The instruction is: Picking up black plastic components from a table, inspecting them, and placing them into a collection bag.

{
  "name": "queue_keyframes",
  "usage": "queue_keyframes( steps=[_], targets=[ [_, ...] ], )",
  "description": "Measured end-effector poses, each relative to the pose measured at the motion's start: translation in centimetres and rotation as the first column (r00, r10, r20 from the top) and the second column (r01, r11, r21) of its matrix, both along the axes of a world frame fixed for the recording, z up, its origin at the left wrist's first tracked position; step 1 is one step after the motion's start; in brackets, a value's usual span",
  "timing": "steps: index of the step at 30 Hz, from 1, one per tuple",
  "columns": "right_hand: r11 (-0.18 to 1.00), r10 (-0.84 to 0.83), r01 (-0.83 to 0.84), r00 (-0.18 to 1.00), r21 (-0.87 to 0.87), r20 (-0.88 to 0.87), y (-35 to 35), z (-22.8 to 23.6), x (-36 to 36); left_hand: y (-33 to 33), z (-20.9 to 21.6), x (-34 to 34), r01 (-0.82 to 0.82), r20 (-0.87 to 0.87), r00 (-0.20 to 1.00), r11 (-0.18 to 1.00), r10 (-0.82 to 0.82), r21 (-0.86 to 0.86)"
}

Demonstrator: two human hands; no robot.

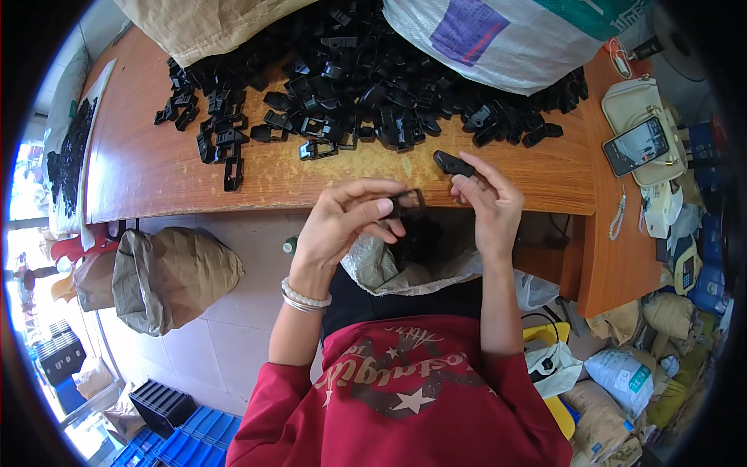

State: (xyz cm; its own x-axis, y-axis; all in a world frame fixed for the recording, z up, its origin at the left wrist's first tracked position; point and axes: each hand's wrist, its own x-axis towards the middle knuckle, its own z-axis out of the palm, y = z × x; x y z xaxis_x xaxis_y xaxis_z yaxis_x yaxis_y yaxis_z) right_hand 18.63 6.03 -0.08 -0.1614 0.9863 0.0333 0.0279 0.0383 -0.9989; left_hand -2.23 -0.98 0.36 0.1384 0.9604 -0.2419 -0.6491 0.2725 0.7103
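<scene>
Near the front edge of the wooden table [288, 183], my left hand [331, 222] pinches a small black plastic frame-shaped piece [412, 200] between thumb and fingers. To its right, my right hand [496, 204] grips a longer, solid black plastic piece [453, 163] by one end. The two pieces are apart. Below both hands, a white woven sack [377, 268] sits open at my lap with black parts [424, 240] in it. Farther back on the tabletop lies a wide heap of similar black plastic parts [327, 101], some frame-shaped and some solid.
A paper sack [187, 31] and a white woven bag [498, 47] rest on the heap's far side. At the right lie a phone [636, 146] and a cream pouch [622, 101]. A brown paper bag [187, 268] stands left below the table; blue crates [198, 436] are behind it.
</scene>
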Motion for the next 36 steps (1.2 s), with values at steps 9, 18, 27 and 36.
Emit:
queue_keyframes(
  steps=[9, 18, 27, 36],
  targets=[
    [0.842, 0.13, -0.179, 0.983, 0.508, 0.131, -2.2, 2.2, -0.3, -0.5, 0.9, 2.6, -0.029, -0.188, 0.981, 0.995, 0.047, 0.098],
    [0.757, 0.111, -0.276, 0.948, 0.592, 0.3, -2.3, 2.0, -0.5, -1.2, 2.6, 3.0, -0.048, -0.519, 0.85, 0.994, 0.091, 0.097],
    [0.936, 0.231, -0.239, 0.971, 0.257, 0.062, -3.3, 1.6, -1.1, -2.0, 2.2, 4.1, -0.169, -0.659, 0.683, 0.945, 0.316, 0.279],
    [0.829, 0.32, -0.431, 0.888, 0.356, 0.331, -1.4, 1.0, 1.3, -0.1, 1.0, 1.0, 0.01, -0.775, 0.172, 0.786, 0.608, 0.618]
  ],
)
